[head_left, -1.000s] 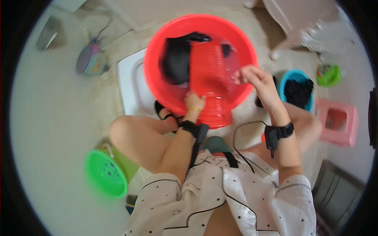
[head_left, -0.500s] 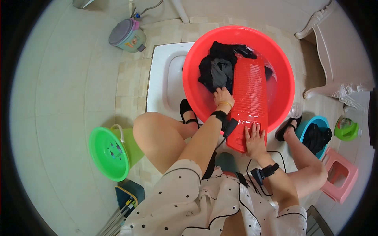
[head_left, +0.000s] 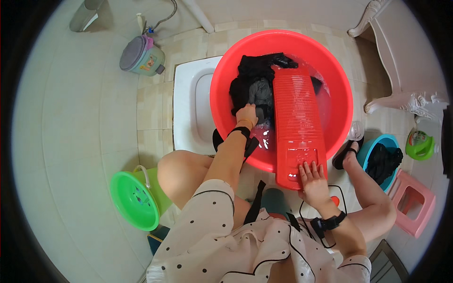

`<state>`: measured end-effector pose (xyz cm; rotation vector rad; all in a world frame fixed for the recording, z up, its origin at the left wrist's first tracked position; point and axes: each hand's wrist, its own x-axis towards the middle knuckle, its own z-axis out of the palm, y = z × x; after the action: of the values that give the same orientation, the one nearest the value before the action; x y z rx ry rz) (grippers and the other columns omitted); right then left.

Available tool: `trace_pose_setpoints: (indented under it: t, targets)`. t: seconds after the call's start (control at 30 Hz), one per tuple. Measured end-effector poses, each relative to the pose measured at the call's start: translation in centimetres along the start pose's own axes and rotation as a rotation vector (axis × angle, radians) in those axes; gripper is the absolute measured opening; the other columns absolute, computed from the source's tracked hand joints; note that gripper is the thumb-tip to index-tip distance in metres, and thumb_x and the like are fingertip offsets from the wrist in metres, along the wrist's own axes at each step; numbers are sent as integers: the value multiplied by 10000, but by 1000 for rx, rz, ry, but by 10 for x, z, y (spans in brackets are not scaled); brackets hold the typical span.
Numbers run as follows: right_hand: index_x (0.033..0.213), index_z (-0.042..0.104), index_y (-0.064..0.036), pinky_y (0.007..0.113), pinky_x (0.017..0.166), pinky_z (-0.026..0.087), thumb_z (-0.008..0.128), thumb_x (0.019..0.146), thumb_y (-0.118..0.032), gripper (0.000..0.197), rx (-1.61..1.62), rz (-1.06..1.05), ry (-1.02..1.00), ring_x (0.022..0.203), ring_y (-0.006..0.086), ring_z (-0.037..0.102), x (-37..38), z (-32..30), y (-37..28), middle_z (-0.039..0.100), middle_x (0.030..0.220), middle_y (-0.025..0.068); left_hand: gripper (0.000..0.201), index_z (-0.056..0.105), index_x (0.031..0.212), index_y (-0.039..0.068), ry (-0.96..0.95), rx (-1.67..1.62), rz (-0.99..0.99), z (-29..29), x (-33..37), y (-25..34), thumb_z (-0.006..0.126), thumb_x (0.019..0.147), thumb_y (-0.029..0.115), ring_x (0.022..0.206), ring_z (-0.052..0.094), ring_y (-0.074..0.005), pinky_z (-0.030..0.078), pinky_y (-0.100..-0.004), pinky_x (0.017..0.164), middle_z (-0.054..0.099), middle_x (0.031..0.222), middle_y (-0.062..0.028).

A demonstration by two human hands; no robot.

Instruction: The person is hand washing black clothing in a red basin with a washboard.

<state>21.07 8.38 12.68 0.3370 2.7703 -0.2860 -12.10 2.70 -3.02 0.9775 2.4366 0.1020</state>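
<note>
At the upper centre of the frame, a wide red tub (head_left: 220, 85) holds water with a little foam. Black clothes (head_left: 252, 70) lie in the left half of it, bunched and wet, with a dark grey piece (head_left: 261, 92) on top. A ridged red washboard (head_left: 298, 122) stands beside them, its upper end inside the tub and its smooth lower end reaching over the near rim.

Your left hand (head_left: 247, 114), left of the washboard, is curled closed on the lower edge of the clothes; its fingertips are hidden. Your right hand (head_left: 313, 183) lies flat on the lower right corner of the washboard, fingers stretched out and slightly spread, gripping nothing. You wear a black band on each wrist.

Left of the tub is a white squat toilet (head_left: 183, 113), with a small lidded bin (head_left: 151, 62) at the upper left and a green bucket (head_left: 163, 191) at the lower left. Towards the right edge you have a blue basin (head_left: 373, 142) with dark cloth (head_left: 384, 162) inside, a green bottle (head_left: 419, 145) and a pink stool (head_left: 415, 228).
</note>
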Motion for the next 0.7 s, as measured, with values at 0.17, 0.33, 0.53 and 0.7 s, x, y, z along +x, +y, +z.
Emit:
trace_pose_setpoints:
  t: [0.17,0.33,0.53,0.7]
  targets:
    - [1222,516,35,494,1067,329,757,616,-260,716,82,-107,381,1212,371,485,-9,-90,29,529,1274,206,331,663,1035,87,-102,-45,-31,-21,-13,-9,655,747,251,1024,619,-318,509,-402,869,642,1077,-162]
    - [1138,554,-3,382,840,487,756,685,-243,551,376,-114,772,984,345,601,17,-186,72,617,1121,148,257,669,882,44,166,-195,167,-77,-3,-35,558,758,240,854,634,-339,507,-401,765,661,898,-178]
    - [1089,620,-11,365,761,501,704,754,-407,526,325,92,780,865,325,628,13,-202,143,649,983,170,151,565,725,52,68,-828,142,-163,-70,70,526,745,196,549,509,-183,427,-323,500,485,600,-36]
    - [1078,621,-2,374,748,505,693,770,-413,519,267,61,817,852,331,630,22,-203,142,647,980,182,228,616,806,-15,321,-347,384,-69,-75,56,550,763,199,727,605,-360,485,-430,676,612,754,-218]
